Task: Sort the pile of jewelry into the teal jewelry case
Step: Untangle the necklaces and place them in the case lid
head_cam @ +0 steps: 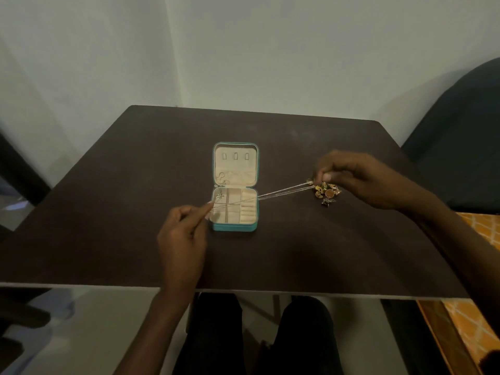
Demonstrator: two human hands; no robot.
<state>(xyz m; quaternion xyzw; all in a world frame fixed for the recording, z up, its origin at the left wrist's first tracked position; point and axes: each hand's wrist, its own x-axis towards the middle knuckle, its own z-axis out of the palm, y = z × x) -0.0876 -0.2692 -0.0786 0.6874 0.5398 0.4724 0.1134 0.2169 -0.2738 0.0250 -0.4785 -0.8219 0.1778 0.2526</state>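
The teal jewelry case (234, 226) lies open in the middle of the dark table (108, 212), its cream lid flat behind a cream tray of compartments. A thin chain necklace (284, 191) stretches taut from the case's left side across to the right. My left hand (184, 231) pinches one end of it over the tray's left edge. My right hand (357, 177) pinches the other end just above the pile of gold jewelry (326, 192) on the table, right of the case. Another thin chain (223, 181) lies at the lid's lower left.
A dark chair (460, 147) stands at the right beyond the table. An orange patterned surface (473, 307) shows at the lower right. The table's front edge (243, 292) runs just above my knees. A pale wall rises behind the table.
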